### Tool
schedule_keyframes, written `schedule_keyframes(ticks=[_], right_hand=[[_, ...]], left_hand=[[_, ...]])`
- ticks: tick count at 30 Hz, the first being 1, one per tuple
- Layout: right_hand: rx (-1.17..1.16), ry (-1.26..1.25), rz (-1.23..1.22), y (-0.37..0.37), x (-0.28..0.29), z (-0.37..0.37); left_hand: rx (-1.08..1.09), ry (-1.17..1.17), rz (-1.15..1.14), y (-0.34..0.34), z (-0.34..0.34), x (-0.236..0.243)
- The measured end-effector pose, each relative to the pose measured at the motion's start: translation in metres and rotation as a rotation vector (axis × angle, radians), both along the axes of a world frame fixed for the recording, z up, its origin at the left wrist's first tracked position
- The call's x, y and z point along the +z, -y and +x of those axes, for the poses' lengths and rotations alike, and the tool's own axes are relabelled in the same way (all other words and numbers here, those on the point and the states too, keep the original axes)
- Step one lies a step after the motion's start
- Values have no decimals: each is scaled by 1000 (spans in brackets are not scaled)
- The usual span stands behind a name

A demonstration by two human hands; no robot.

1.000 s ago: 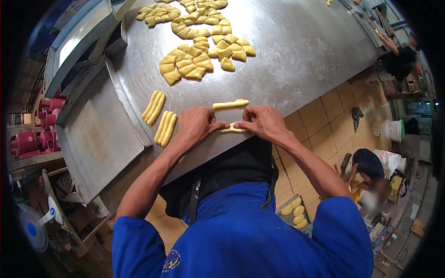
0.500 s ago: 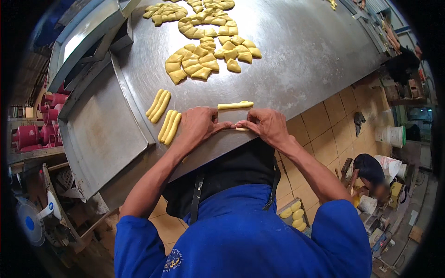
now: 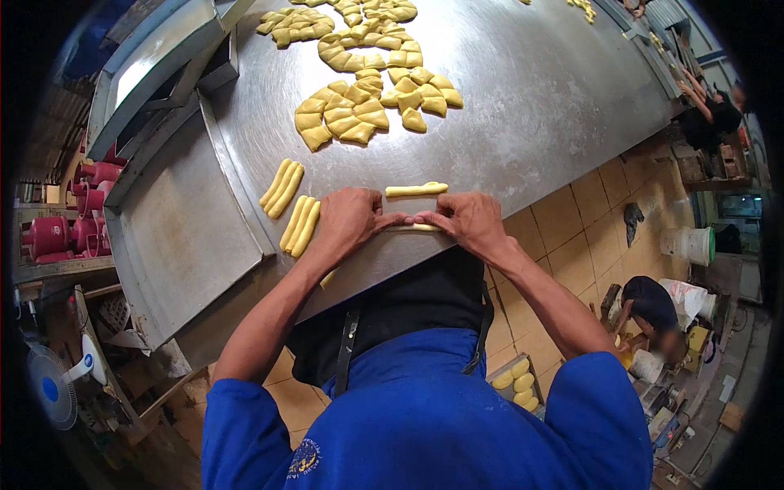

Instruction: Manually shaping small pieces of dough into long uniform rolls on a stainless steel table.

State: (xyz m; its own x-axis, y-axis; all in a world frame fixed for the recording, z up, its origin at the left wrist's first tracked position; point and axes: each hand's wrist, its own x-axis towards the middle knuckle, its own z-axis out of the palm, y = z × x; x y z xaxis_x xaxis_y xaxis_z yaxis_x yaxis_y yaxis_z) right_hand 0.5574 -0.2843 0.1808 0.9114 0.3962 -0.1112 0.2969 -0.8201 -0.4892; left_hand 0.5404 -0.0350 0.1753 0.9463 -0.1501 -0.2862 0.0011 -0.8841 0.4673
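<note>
At the near edge of the metal table, a thin strip of yellow dough [image 3: 422,228] lies under my two thumbs, whose tips nearly meet over it. My left hand [image 3: 349,219] has its fingers curled, and so does my right hand [image 3: 469,220]; both pinch along the strip, with its ends hidden behind them. Just beyond my hands lies a rolled dough stick [image 3: 416,189]. To the left of my left hand are two small groups of dough sticks, a nearer group [image 3: 300,225] and a farther one [image 3: 281,188]. Cut dough pieces [image 3: 347,114] spread across the table farther off.
The metal table [image 3: 531,122] slants away to the right. On its left stands a metal tray [image 3: 188,220]. A tray of dough pieces [image 3: 521,382] sits low by my right side. One co-worker [image 3: 649,306] crouches at right; another [image 3: 710,110] reaches in at the far right.
More of the dough strip shows beneath my thumbs. My hands stay in nearly the same place. At the far right, a co-worker's arms have come further into view.
</note>
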Motion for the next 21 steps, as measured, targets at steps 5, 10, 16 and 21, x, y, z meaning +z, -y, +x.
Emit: schedule_keyframes(ticks=[5,10,16,21], right_hand=[[-1,-28,14,1,2,6],[23,6,-68,-2,3,5],[-41,-110,-9,5,8,7],[-45,7,-32,2,3,2]], left_hand=[[-6,-6,64,3,4,-5],[18,62,91,4,2,-7],[8,9,6,-7,3,1],[22,137,1,-6,-5,-3]])
